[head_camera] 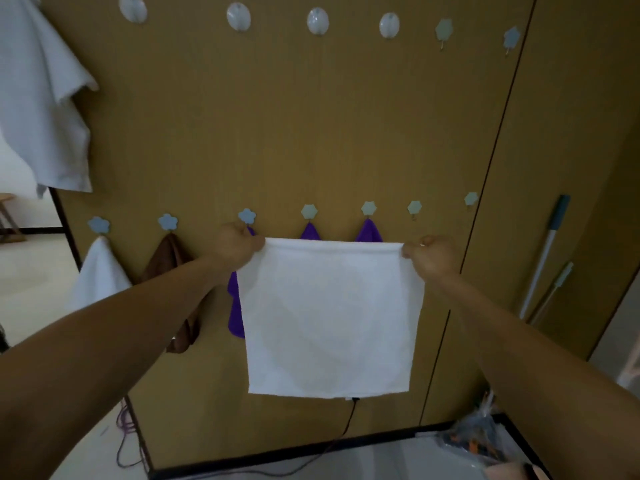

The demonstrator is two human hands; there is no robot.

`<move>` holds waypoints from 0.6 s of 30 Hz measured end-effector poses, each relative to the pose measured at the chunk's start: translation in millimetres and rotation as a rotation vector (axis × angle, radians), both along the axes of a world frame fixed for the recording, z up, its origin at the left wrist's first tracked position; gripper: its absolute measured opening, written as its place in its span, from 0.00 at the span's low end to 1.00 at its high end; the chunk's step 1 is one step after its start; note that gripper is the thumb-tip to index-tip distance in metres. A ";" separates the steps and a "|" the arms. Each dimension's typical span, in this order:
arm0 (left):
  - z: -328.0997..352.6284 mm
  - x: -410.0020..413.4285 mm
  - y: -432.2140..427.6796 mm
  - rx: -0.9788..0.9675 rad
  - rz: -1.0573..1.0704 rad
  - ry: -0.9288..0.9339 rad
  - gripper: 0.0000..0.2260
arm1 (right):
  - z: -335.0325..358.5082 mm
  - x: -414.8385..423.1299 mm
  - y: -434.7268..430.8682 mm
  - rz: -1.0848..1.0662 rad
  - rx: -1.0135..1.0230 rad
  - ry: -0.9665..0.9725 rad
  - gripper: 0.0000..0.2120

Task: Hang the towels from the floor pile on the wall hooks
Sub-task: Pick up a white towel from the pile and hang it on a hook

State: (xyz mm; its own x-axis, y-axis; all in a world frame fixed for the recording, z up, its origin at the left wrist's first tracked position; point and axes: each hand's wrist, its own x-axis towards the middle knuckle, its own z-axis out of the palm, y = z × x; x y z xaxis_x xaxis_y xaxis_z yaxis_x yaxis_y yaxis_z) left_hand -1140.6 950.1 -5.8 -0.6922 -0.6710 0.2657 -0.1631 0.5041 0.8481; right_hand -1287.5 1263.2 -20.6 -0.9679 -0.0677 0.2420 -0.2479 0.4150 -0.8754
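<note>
A square white towel (329, 320) hangs spread flat in front of the wooden wall. My left hand (237, 247) pinches its top left corner and my right hand (431, 259) pinches its top right corner. Behind it a lower row of flower-shaped hooks carries a white towel (98, 271), a brown towel (173, 271) and three purple towels (235, 306), partly hidden by the held towel. Two lower hooks (414, 207) to the right are bare. The upper row of hooks (318, 21) is bare too.
A large white cloth (41, 98) hangs at the upper left. Two long handles (543, 258) lean on the cabinet at the right. A black cable (346, 431) trails down the wall to the floor. A plastic bag (474, 434) lies at the lower right.
</note>
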 end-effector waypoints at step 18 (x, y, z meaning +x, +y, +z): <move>40.0 46.6 -12.4 -0.262 -0.364 -0.028 0.23 | 45.3 34.1 -80.1 0.740 -0.044 -0.053 0.23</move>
